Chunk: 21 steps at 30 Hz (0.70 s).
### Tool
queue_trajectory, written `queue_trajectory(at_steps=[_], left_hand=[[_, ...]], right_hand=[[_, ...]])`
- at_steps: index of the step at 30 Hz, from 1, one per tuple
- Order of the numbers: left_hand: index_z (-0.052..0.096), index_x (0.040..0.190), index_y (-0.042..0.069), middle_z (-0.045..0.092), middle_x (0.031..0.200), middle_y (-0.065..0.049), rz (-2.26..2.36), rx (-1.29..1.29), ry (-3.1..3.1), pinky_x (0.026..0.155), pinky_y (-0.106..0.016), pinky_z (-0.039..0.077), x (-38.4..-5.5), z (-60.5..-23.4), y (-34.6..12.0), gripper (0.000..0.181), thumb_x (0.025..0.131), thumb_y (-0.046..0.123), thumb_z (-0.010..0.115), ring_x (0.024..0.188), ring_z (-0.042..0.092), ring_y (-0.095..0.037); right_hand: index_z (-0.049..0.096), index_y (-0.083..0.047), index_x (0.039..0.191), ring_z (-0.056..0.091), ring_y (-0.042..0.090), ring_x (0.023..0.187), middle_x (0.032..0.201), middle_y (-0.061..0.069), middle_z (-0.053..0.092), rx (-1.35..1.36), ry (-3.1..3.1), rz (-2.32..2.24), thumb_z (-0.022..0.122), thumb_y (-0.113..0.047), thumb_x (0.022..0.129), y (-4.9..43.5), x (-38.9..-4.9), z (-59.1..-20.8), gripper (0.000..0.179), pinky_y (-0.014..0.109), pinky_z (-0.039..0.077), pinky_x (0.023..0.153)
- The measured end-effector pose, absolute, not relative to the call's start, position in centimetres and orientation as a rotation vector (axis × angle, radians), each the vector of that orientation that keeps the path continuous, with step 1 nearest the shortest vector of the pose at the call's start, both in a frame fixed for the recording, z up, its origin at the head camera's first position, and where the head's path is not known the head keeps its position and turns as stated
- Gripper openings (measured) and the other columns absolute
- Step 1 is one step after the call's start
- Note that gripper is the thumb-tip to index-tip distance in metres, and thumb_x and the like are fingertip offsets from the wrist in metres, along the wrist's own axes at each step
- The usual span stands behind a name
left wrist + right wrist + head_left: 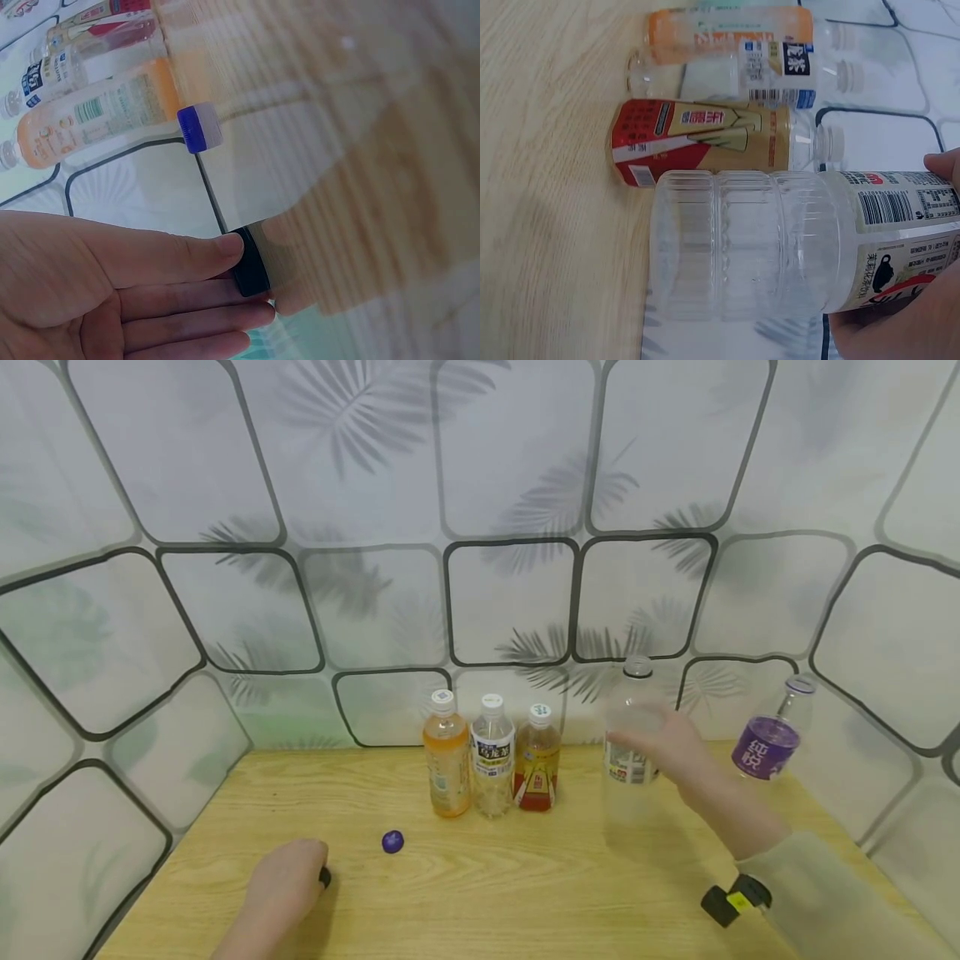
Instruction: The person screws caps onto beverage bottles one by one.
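Note:
My left hand (pixel 285 878) is low over the front left of the table, pinching a small black bottle cap (pixel 250 262) between thumb and fingers. On the right, my right hand (pixel 667 745) grips a large clear bottle (pixel 628 797) around its label. This bottle is upright, capless and has a black ring at its neck. It looks empty in the right wrist view, and I cannot tell whether its base touches the table. A purple cap (pixel 392 842) lies on the table, beyond and to the right of my left hand.
An orange drink bottle (pixel 447 768), a clear bottle with a white-and-blue label (pixel 492 777) and a red-and-yellow labelled bottle (pixel 537 768) stand capped in a row at the back. A capless, purple-labelled bottle (pixel 767 745) stands far right. A patterned backdrop (pixel 510 602) encloses the wooden table (pixel 480 893).

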State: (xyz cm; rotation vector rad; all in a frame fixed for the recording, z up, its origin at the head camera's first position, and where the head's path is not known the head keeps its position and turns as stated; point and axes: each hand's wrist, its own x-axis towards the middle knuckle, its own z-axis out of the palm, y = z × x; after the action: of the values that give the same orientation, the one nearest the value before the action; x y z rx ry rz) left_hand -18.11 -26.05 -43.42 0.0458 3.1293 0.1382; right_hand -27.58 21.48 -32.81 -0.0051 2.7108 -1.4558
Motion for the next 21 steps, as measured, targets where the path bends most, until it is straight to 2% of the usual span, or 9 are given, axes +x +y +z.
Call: queue_trajectory(at_steps=[12, 16, 21], left_hand=[[0.061, 0.074, 0.009, 0.064, 0.07, -0.001, 0.138, 0.06, 3.136, 0.058, -0.04, 0.052, -18.1, -43.4, -26.1, 0.028, 0.079, -0.001, 0.087, 0.065, 0.057, -0.017], [0.061, 0.074, 0.009, 0.065, 0.07, -0.001, 0.142, 0.057, 3.136, 0.059, -0.041, 0.052, -18.1, -43.4, -26.1, 0.028, 0.079, -0.001, 0.087, 0.065, 0.058, -0.017], [0.061, 0.074, 0.009, 0.065, 0.071, -0.002, 0.137, 0.06, 3.139, 0.059, -0.042, 0.053, -18.1, -43.5, -26.2, 0.028, 0.079, -0.001, 0.086, 0.066, 0.06, -0.018]], right_hand=[[0.039, -0.004, 0.159, 0.054, 0.052, 0.136, 0.153, 0.031, 0.051, -0.178, 2.713, -1.49, 0.08, -0.027, 0.092, 19.5, -25.2, -33.2, 0.081, 0.071, 0.049, 0.107], [0.039, -0.005, 0.16, 0.056, 0.051, 0.135, 0.152, 0.03, 0.054, -0.209, 2.691, -1.518, 0.081, -0.026, 0.091, 18.8, -24.4, -33.3, 0.084, 0.07, 0.05, 0.106], [0.034, 0.003, 0.161, 0.057, 0.052, 0.133, 0.149, 0.033, 0.055, -0.188, 2.669, -1.499, 0.083, -0.025, 0.089, 18.0, -23.6, -33.4, 0.091, 0.068, 0.053, 0.105]])
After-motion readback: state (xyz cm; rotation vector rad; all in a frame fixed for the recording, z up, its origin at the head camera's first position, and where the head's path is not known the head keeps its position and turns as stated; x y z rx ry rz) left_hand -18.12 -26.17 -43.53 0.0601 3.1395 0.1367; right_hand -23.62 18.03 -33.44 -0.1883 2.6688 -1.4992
